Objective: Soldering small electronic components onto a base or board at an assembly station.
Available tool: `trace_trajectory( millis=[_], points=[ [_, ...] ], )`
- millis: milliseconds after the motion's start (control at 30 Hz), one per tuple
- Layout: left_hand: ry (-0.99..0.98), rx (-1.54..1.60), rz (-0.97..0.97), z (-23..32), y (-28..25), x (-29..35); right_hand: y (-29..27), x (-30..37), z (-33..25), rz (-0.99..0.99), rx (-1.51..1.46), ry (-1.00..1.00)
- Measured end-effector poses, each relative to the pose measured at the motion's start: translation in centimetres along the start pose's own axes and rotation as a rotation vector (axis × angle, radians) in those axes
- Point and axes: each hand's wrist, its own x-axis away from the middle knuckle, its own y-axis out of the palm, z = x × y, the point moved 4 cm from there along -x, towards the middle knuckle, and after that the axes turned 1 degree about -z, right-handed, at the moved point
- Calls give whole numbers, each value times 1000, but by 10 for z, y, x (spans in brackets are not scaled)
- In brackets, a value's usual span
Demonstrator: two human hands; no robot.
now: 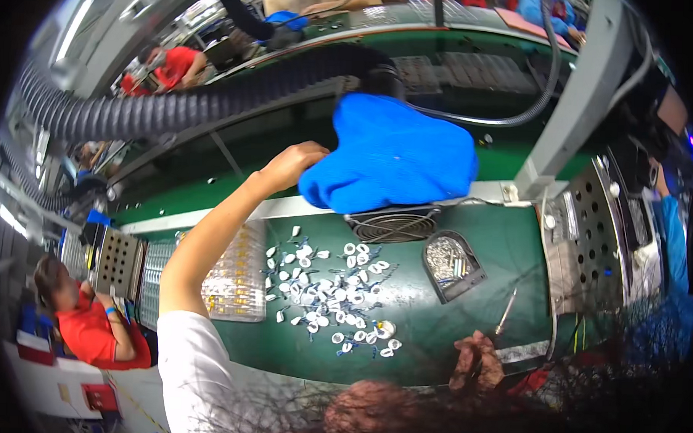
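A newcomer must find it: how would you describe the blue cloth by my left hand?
At the far edge of the green workbench sits a fan with a ringed grille. Just above it is the blue cloth, the left hand at its left edge. Its bright, rumpled bulk sets it apart from the dark ribbed hose nearby.

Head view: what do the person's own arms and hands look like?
The left arm has a white sleeve ending near the elbow; the left hand is bare. The right hand looks bare too; any sleeve there is unclear.
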Motion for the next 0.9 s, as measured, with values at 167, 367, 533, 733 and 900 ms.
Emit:
trace_trajectory(
  millis=[167,367,533,733,900],
  points=[
    [-533,327,174,-35,-31,55,-12,-1,-51,389,43,-625],
    [-635,712,297,-54,-35,70,-7,6,-24,530,225,-652],
    [-457,705,364,-51,-35,71,-2,3,56,461,165,-470],
    [-443,176,20,-38,-35,92,-3,7,36,515,300,-503],
    [-421,84,-46,-30,-20,93,-11,9,-12,492,282,-651]
  ],
)
